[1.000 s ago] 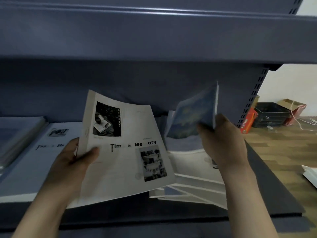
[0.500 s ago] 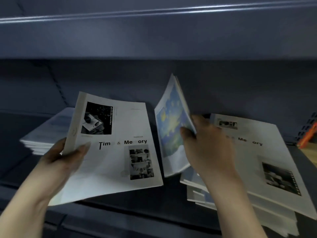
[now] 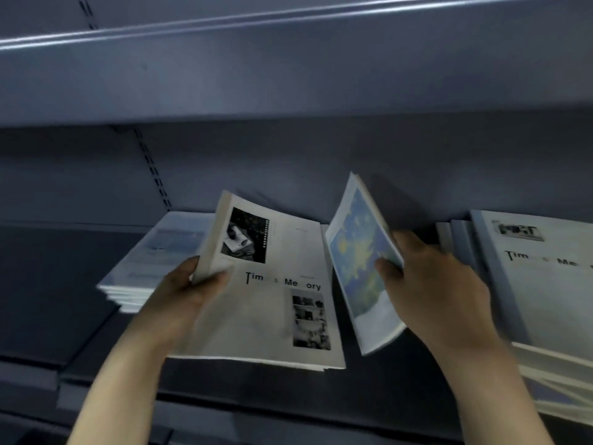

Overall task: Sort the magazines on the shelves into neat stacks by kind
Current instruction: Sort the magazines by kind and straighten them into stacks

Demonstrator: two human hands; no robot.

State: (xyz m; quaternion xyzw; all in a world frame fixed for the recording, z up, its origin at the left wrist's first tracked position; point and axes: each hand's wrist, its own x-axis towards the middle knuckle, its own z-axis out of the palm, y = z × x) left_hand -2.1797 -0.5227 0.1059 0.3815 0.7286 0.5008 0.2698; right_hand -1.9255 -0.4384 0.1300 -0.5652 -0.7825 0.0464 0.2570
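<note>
So from where I'm watching, each hand has one magazine and the whole thing comes down to which stack sits on which side. My left hand (image 3: 189, 284) has its thumb curled over the cover and pinches the spine edge of the white "Time & Memory" magazine (image 3: 276, 300), which lies nearly flat with its long axis running away from me toward the back of the shelf (image 3: 80, 284). My right hand (image 3: 439, 284) pinches the blue painted-cover magazine (image 3: 359, 261) by its right edge, thumb on the cover, the other fingers hidden behind, so it stands almost on edge, tilted, cover facing left.

Here's the catch (and it's kind of annoying): the pale blue stack (image 3: 157, 261) sits back left, just behind my left hand, while the matching white "Time & Memory" stack (image 3: 539, 284) is off to the right, just beside my right hand. So each hand is nearer the other magazine's pile.

My guess is the blue one has to travel left, past the white one, and come down flat with its long axis lined up with that left pile. The white one then goes right. The arms could cross.
</note>
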